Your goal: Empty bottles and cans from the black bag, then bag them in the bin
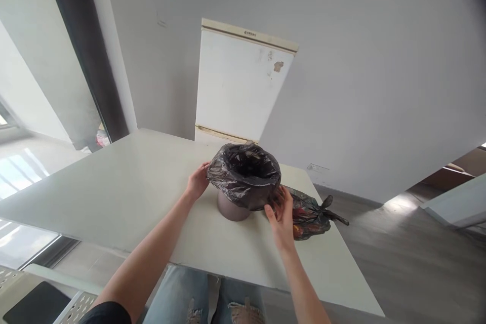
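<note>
A small grey bin (231,208) stands on the white table (125,192), lined with a black plastic bag (243,174) folded down over its rim. My left hand (197,181) grips the bag's edge on the bin's left side. On the right, my right hand (281,214) pinches the hanging lower edge of the liner. A second, tied-off dark bag (309,212) full of rubbish lies on the table just right of the bin, partly behind my right hand.
A white fridge (243,86) stands against the wall behind the table. A white perforated chair (38,293) is at lower left. Grey wood floor (398,253) lies to the right past the table's edge. My knees in torn jeans show below the table.
</note>
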Available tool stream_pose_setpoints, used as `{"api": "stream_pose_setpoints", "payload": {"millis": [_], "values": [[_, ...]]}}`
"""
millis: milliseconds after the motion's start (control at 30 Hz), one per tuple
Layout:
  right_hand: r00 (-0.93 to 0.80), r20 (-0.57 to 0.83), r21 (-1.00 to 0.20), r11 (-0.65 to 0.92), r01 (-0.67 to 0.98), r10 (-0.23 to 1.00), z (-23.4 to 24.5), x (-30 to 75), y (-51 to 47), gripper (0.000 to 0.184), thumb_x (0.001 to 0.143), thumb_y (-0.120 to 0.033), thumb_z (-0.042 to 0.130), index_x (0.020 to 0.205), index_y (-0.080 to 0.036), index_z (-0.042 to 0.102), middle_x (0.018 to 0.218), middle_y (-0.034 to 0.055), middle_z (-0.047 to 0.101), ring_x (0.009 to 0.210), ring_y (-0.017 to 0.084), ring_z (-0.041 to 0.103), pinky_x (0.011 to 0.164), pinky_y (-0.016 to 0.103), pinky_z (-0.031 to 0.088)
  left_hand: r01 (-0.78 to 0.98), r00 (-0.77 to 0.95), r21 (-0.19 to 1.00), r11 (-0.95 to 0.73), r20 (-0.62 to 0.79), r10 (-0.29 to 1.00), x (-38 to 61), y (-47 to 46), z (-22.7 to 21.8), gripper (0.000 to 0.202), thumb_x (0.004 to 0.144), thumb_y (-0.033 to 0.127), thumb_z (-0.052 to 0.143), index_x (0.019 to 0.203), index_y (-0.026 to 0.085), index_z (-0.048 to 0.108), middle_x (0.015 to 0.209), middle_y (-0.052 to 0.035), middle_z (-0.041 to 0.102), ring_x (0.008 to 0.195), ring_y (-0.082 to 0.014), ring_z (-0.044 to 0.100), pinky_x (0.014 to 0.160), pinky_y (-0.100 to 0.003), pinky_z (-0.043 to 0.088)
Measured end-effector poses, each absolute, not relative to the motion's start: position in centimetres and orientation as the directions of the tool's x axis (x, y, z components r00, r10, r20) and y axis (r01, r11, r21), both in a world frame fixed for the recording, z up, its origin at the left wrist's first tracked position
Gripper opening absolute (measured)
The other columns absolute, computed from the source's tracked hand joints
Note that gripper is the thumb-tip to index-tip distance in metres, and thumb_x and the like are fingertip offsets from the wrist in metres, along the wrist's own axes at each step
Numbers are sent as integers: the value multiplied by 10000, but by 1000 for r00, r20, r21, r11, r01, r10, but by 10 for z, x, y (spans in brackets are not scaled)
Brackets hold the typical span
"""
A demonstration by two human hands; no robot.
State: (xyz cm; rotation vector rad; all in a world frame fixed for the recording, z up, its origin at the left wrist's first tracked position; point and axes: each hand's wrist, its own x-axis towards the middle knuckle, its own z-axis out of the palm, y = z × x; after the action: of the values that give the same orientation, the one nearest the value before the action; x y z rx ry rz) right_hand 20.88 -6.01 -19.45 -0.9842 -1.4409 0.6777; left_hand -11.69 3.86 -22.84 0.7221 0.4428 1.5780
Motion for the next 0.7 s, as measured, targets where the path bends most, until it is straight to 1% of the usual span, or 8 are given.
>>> {"api": "stream_pose_setpoints", "payload": {"millis": [133, 233, 367, 400, 500, 567, 633, 700], "values": [[3, 323, -941, 321, 106, 947, -234, 181, -71, 904, 934, -487, 761, 1676, -350, 265, 1725, 127, 356, 1544, 355, 451, 1268, 623, 384, -670, -61, 716, -197, 212, 975, -114, 40, -229, 403, 862, 452, 846, 1140, 173, 758, 1097, -73, 755, 893, -199, 681, 746, -265, 512], [5, 319, -937, 314, 152, 948, -244, 169, -68, 876, 946, -519, 742, 1677, -336, 296, 1706, 112, 395, 1549, 347, 445, 1295, 645, 318, -517, 19, 839, -173, 213, 977, -107, 42, -233, 466, 788, 456, 914, 1100, 138, 780, 1011, -103, 773, 903, -245, 703, 792, -298, 533], [-11, 302, -936, 298, 186, 953, -239, 174, -62, 837, 950, -551, 731, 1661, -323, 352, 1691, 105, 421, 1551, 327, 443, 1306, 597, 323, -313, 34, 930, -195, 216, 976, -101, 50, -246, 413, 705, 430, 963, 933, 125, 804, 895, -113, 783, 976, -321, 722, 884, -370, 566], [-6, 292, -936, 287, 204, 956, -236, 177, -61, 894, 923, -551, 767, 1670, -320, 334, 1702, 108, 402, 1563, 327, 424, 1312, 588, 316, -295, 18, 935, -195, 209, 978, -100, 53, -249, 411, 700, 432, 964, 926, 128, 806, 882, -111, 784, 993, -329, 724, 890, -374, 571], [19, 274, -934, 261, 244, 962, -228, 182, -56, 1231, 755, -528, 929, 1716, -324, 186, 1755, 117, 293, 1619, 337, 318, 1329, 589, 272, -340, -38, 926, -162, 159, 987, -100, 60, -251, 441, 723, 468, 937, 999, 148, 811, 903, -99, 791, 993, -304, 736, 851, -343, 582], [-12, 227, -952, 225, 209, 974, -226, 179, -49, 1362, 654, -505, 991, 1716, -312, 160, 1734, 144, 331, 1593, 348, 367, 1304, 593, 326, -386, -85, 912, -140, 116, 990, -100, 61, -251, 443, 724, 489, 928, 1009, 172, 809, 903, -80, 791, 923, -263, 741, 780, -299, 573], [-56, 172, -972, 179, 154, 983, -229, 173, -38, 1374, 586, -490, 1019, 1688, -262, 231, 1640, 184, 470, 1498, 358, 504, 1242, 580, 429, -378, -91, 919, -112, 83, 992, -100, 59, -251, 426, 673, 477, 960, 924, 171, 804, 865, -74, 784, 829, -239, 732, 723, -283, 558], [-76, 158, -977, 167, 134, 985, -236, 165, -27, 1370, 526, -479, 1038, 1645, -215, 293, 1548, 196, 564, 1422, 354, 581, 1204, 562, 479, -345, -70, 933, -97, 78, 995, -100, 56, -251, 423, 600, 447, 1002, 820, 157, 788, 820, -81, 775, 779, -245, 720, 719, -302, 559]]}}
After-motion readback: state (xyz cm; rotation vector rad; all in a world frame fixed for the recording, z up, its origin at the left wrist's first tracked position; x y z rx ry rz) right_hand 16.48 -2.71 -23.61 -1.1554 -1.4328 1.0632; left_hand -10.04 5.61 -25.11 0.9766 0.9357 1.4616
